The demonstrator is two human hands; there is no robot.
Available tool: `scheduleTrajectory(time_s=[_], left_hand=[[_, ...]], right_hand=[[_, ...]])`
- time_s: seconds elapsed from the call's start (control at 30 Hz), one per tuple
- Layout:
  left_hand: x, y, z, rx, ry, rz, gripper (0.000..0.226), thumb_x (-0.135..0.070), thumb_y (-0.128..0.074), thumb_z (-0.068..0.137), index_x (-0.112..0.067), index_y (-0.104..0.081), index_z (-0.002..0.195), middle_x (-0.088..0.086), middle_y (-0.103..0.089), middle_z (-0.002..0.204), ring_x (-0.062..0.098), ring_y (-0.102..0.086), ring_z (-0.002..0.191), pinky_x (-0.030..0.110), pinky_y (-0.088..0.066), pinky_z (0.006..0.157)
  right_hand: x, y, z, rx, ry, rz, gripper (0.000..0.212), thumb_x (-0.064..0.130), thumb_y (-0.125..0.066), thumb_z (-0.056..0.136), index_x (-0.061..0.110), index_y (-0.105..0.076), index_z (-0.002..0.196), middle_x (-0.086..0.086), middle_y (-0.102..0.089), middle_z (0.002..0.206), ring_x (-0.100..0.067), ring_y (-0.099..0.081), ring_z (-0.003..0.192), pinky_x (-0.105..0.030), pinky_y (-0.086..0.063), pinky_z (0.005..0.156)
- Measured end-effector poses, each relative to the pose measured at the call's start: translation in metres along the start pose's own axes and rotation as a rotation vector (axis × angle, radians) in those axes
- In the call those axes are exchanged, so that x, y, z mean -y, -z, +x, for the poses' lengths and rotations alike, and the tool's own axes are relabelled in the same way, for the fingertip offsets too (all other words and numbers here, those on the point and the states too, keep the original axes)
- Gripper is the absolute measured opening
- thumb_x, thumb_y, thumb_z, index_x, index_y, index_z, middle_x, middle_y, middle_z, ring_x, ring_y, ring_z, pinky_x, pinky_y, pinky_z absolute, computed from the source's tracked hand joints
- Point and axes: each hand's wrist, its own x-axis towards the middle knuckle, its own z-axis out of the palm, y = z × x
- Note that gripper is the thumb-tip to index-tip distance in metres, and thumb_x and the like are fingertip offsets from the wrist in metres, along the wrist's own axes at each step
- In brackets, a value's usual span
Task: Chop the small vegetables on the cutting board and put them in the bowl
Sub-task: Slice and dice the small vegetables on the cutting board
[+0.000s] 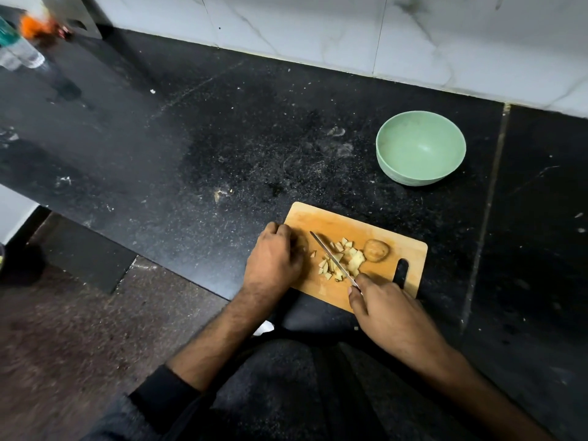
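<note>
Nearest the person, the right hand (386,308) is closed round the handle of a knife (334,258), w/ the forefinger laid fwd toward the blade. The handle itself is hidden in the fist. The blade's long axis runs diagonally, from the hand at the near edge of the cutting board (378,229) up and left toward the board's far-left corner; tip points away from the person and left. The blade lies across the chopped pieces (345,261), a loose pale heap approx mid-board.

The left hand (275,257) is curled, knuckles up, on the board's left edge, partly over the worktop (222,138). Fingers are folded under, so whether it grips anything can't be told; a small bit sits just beside its fingertips. It's near the blade but not touching it.

One whole small vegetable (376,249), brownish and rounded, sits just right of the heap, touching or nearly touching the pieces. The board's handle slot is a dark oval by the near-right corner.

The board is wooden, rectangular, turned at an angle to the worktop's front edge, its near-left corner close to that edge. Dark speckled worktop is bare left of the board and beyond it, bar crumbs and smears.

Further back and right, well apart from the board, the green bowl (420,148) stands upright w/ nothing visible inside. It's near the worktop's back edge where the white tiled wall (350,33) starts. A seam in the worktop runs just right of the bowl.

Far-left corner: a clear bottle (19,52), blurred, and sth orange (35,27), too blurred to ID.
</note>
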Motion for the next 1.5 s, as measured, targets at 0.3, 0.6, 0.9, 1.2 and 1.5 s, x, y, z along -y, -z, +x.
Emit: scheduleTrajectory(time_s=[0.3, 0.6, 0.9, 1.2, 1.5], left_hand=[[0.01, 0.004, -0.01, -0.058, 0.058, -0.08, 0.029, -0.039, -0.066, 0.088, -0.016, -0.058, 0.103, 0.001, -0.06, 0.105, 0.024, -0.062, 0.092, 0.043, -0.055, 0.076], [0.016, -0.001, -0.017, -0.023, 0.03, -0.196, 0.042, -0.042, -0.082, 0.077, -0.02, -0.066, 0.108, 0.0, -0.065, 0.096, 0.015, -0.061, 0.084, 0.032, -0.054, 0.077], [0.017, -0.001, -0.014, 0.006, -0.017, -0.196, 0.035, -0.029, -0.083, 0.077, -0.017, -0.063, 0.103, -0.004, -0.053, 0.097, 0.016, -0.057, 0.086, 0.034, -0.052, 0.079], [0.021, 0.001, -0.014, -0.092, -0.065, -0.276, 0.027, -0.017, -0.08, 0.076, -0.029, -0.063, 0.093, -0.012, -0.063, 0.089, 0.009, -0.062, 0.082, 0.037, -0.055, 0.075], [0.021, -0.001, -0.02, 0.002, -0.117, -0.283, 0.034, -0.027, -0.092, 0.064, -0.024, -0.071, 0.09, -0.009, -0.064, 0.091, 0.008, -0.06, 0.082, 0.025, -0.05, 0.075]], right_hand=[[0.009, -0.013, 0.007, -0.009, 0.108, -0.027, 0.026, 0.039, -0.035, 0.105, 0.024, -0.055, 0.113, 0.011, -0.051, 0.073, -0.007, -0.054, 0.065, -0.019, -0.044, 0.06], [0.01, -0.026, 0.012, 0.023, 0.116, 0.013, 0.026, 0.037, -0.033, 0.106, 0.019, -0.052, 0.11, 0.011, -0.054, 0.069, 0.0, -0.053, 0.058, -0.014, -0.033, 0.05], [0.009, -0.029, 0.012, 0.019, 0.073, 0.073, 0.027, 0.042, -0.039, 0.104, 0.021, -0.054, 0.109, 0.013, -0.05, 0.066, 0.001, -0.051, 0.057, -0.013, -0.031, 0.047], [0.009, -0.027, 0.01, -0.025, 0.115, 0.081, 0.023, 0.04, -0.038, 0.105, 0.023, -0.053, 0.109, 0.012, -0.05, 0.065, 0.002, -0.051, 0.058, -0.016, -0.037, 0.055], [0.004, -0.027, 0.008, 0.021, 0.129, -0.001, 0.025, 0.038, -0.038, 0.105, 0.02, -0.054, 0.112, 0.017, -0.043, 0.071, 0.007, -0.042, 0.059, -0.01, -0.029, 0.05]])
